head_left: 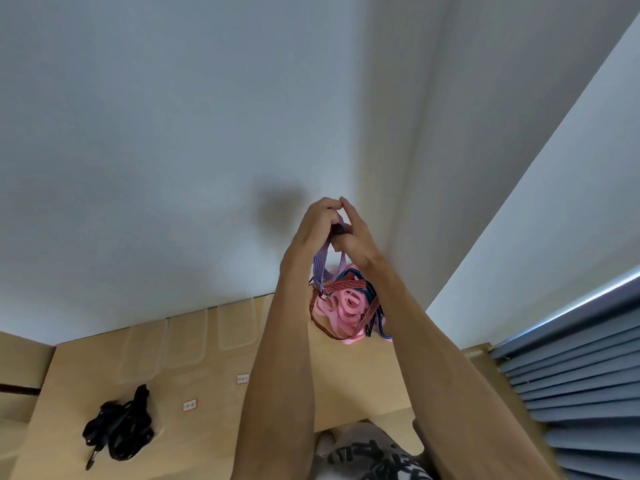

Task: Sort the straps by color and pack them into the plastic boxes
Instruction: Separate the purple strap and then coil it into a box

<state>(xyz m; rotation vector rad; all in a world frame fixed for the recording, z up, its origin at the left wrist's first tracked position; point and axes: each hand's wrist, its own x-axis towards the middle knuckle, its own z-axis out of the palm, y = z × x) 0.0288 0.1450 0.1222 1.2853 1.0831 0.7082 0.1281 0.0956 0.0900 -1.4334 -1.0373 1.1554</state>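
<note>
Nearest the camera: patterned grey-black clothing (374, 455) at the bottom edge, both bare forearms rising from it. Light wood counter (207, 427), set against a plain white wall (173, 133); blue pleated curtain (571, 393) on the right. Near left of the counter: one heap of black straps (117, 427), a metal clip sticking out at its lower end. Two small white labels (189, 405) with red borders further in, text unreadable. Behind them, clear plastic boxes (187, 341) in a row along the wall, at least four counted; contents hard to make out through the glare. Far right of the counter, by the wall: tangled pile of mixed straps (346, 310), mostly pink coils with red-and-black striped and dark blue ones over them; the forearms cover part of it. Both hands raised above that pile, pressed close together, fingertips meeting at the top. Left hand (320, 226) and right hand (356, 237) both pinch one purple strap (320, 265), which hangs down in a loop to the pile. Hands cast a shadow on the wall behind.
</note>
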